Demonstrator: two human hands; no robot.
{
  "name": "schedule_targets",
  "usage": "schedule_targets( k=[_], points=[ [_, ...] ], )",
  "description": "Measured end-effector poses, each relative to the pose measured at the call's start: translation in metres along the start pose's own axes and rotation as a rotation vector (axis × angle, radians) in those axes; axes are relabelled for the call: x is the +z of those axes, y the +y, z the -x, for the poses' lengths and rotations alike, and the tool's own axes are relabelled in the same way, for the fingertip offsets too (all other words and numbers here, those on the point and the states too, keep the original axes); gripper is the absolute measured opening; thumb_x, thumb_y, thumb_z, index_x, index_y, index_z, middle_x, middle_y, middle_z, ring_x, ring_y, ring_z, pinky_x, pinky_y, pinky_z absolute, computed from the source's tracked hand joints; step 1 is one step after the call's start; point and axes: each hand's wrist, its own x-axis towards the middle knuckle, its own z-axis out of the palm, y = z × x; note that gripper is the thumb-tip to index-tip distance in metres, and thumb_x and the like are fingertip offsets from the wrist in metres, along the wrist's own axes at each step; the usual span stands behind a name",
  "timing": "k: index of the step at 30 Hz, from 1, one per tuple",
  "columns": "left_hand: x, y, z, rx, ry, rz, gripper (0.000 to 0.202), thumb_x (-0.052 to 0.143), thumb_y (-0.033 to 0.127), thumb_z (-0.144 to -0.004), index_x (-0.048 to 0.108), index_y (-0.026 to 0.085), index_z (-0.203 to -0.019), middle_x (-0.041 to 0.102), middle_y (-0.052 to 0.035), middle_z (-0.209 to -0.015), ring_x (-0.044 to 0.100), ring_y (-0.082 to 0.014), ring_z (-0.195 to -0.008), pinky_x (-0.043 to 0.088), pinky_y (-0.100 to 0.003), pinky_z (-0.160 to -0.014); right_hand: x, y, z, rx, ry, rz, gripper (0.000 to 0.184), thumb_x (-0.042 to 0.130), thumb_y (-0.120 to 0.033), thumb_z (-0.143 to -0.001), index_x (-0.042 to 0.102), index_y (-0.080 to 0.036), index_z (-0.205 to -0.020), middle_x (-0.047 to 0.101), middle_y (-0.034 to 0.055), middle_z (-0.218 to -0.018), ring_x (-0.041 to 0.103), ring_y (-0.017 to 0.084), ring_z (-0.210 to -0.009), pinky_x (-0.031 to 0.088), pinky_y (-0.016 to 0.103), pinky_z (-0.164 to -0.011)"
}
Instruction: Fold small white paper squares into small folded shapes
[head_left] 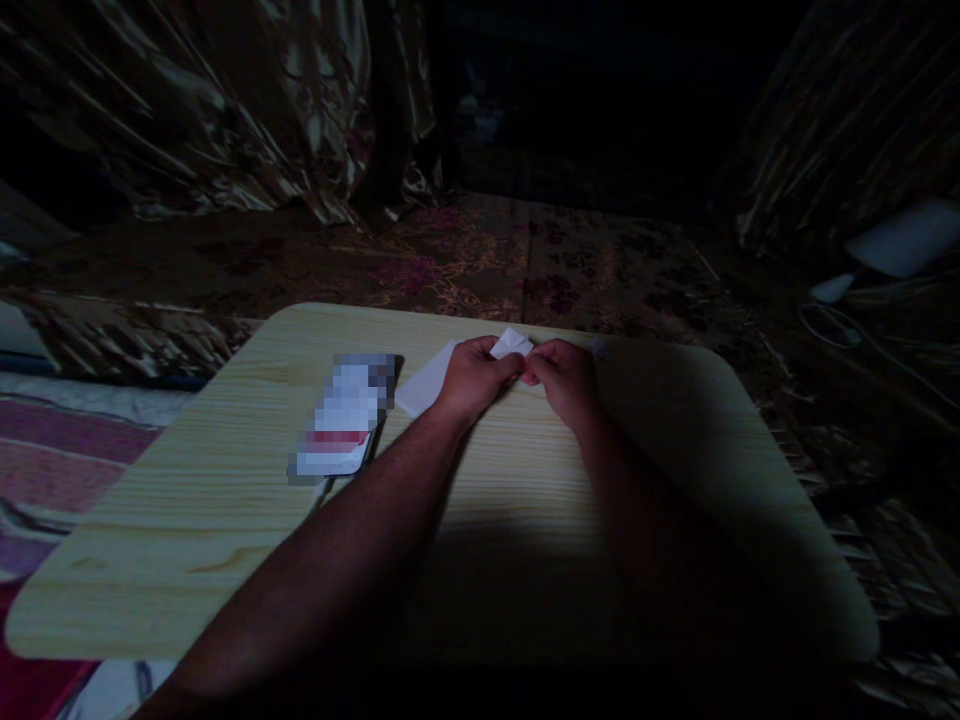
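A small piece of folded white paper (511, 342) with crease lines is between my two hands, over the far half of the table. My left hand (474, 378) grips its left side, the thumb pressed on the near edge. At the paper's right edge, my right hand (561, 374) pinches with thumb and forefinger; the other fingers are curled in. Beside my left hand lies a flat white sheet (429, 382), partly covered by that hand. Dim light hides the finer folds.
A phone (345, 415), its screen blurred out, lies left of my left forearm with a cable at its lower end. The wooden table (180, 500) has rounded corners. Beyond it are patterned fabric (450, 260) and curtains (300, 100). A white lamp-like object (904, 240) with a cord is at right.
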Motion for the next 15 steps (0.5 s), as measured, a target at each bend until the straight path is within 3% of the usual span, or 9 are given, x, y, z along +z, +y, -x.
schedule_targets(
  k=[15],
  points=[
    [0.0036,0.0059,0.0022,-0.024,-0.016,0.059,0.019,0.078,0.029,-0.067,0.067,0.014,-0.072,0.059,0.0019,-0.058,0.042,-0.0072,-0.048,0.028,-0.024,-0.046,0.0014,-0.0017,-0.0022,0.08,0.004,-0.039,0.014,0.067,-0.033,-0.071,0.061,-0.021,-0.076,0.067,-0.0027,-0.054,0.063,0.014,-0.05,0.05,0.025,-0.053]
  ],
)
